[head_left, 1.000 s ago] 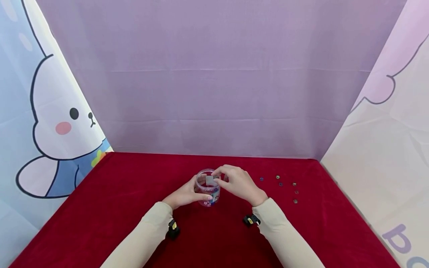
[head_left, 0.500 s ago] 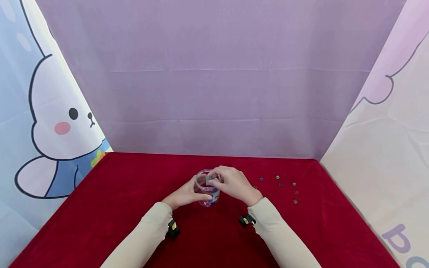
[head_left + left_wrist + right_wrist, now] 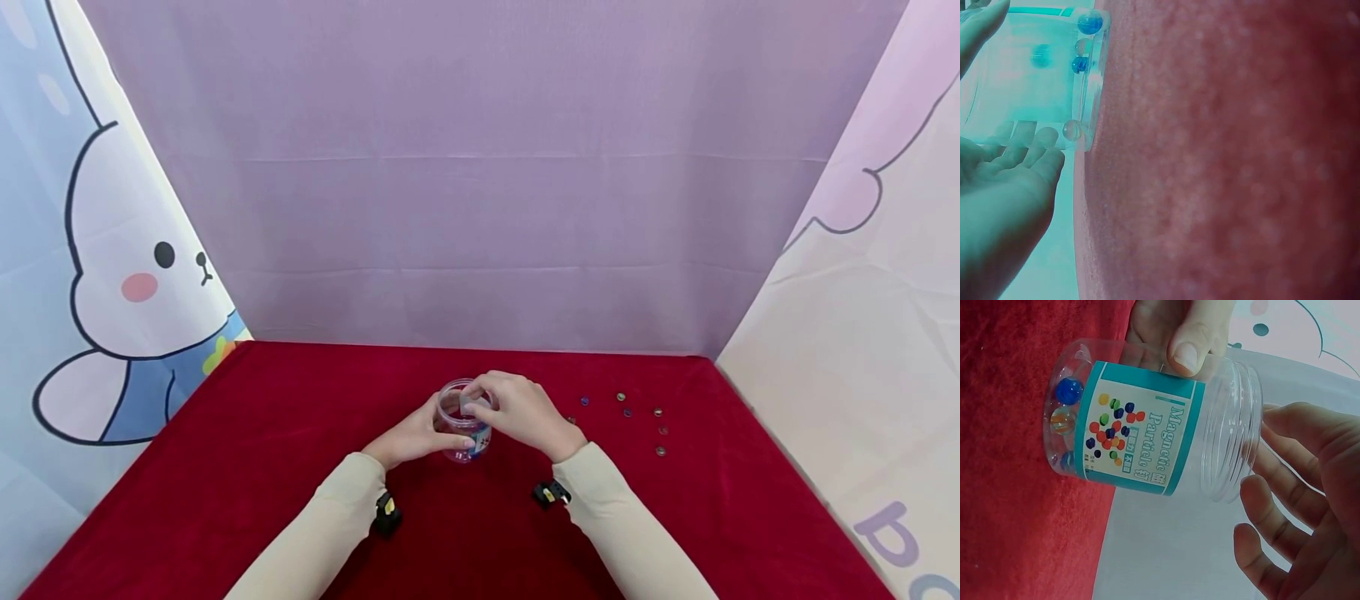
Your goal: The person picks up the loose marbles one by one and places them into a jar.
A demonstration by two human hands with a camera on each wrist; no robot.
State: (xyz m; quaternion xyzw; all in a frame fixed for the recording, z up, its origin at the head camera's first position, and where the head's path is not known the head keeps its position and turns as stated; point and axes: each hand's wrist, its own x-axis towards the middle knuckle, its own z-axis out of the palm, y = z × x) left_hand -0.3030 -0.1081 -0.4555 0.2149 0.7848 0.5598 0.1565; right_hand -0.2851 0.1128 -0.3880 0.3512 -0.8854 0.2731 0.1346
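Observation:
A clear plastic jar [image 3: 481, 439] with a teal-edged label stands upright on the red cloth. My left hand [image 3: 416, 437] grips it round the side, thumb on the near wall. Over the jar's mouth is my right hand [image 3: 517, 410], its thumb at the rim and a fingertip partly inside; the other fingers bend loosely outside the rim. No marble shows between these fingers in the right wrist view. At the bottom of the jar lie several glass marbles, among them a blue marble [image 3: 1069, 391] and a clear orange-streaked marble [image 3: 1063, 420].
Several loose marbles lie on the red cloth [image 3: 720, 500] to the right of my right hand, such as a dark marble [image 3: 661, 451] and a blue marble [image 3: 584, 401]. Behind the table hangs a lilac curtain [image 3: 480, 208], with printed sheets at both sides.
My right hand has shifted slightly left over the jar's mouth. The marble earlier at its fingertips no longer shows. A loose marble beside the hand has come into view. My left hand stays still.

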